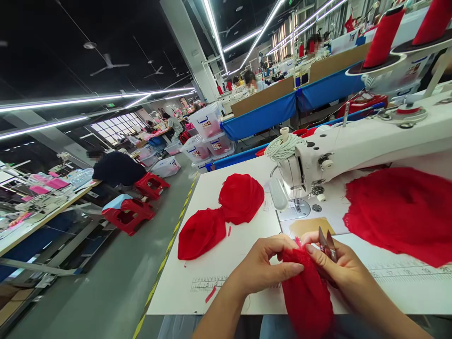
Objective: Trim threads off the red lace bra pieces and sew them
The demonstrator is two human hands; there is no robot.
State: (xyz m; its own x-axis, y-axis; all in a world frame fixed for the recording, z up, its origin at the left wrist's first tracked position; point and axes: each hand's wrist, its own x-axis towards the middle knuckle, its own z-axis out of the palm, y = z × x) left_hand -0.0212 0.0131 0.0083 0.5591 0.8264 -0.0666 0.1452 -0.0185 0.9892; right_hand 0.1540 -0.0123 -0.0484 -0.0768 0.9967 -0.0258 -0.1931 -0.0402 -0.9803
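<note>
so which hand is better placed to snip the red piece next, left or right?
Probably right. The right hand already grips the thread snips, blades up beside the red lace piece. The left hand pinches that fabric, steadying it.

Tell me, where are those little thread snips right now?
In the head view, the thread snips are in the right hand, blades pointing up, just above the red lace piece both hands hold, in front of the sewing machine.

the table's printed ruler (406,271) shows numbers, "17", "18", "19" at right; bin labels unreadable.
</note>
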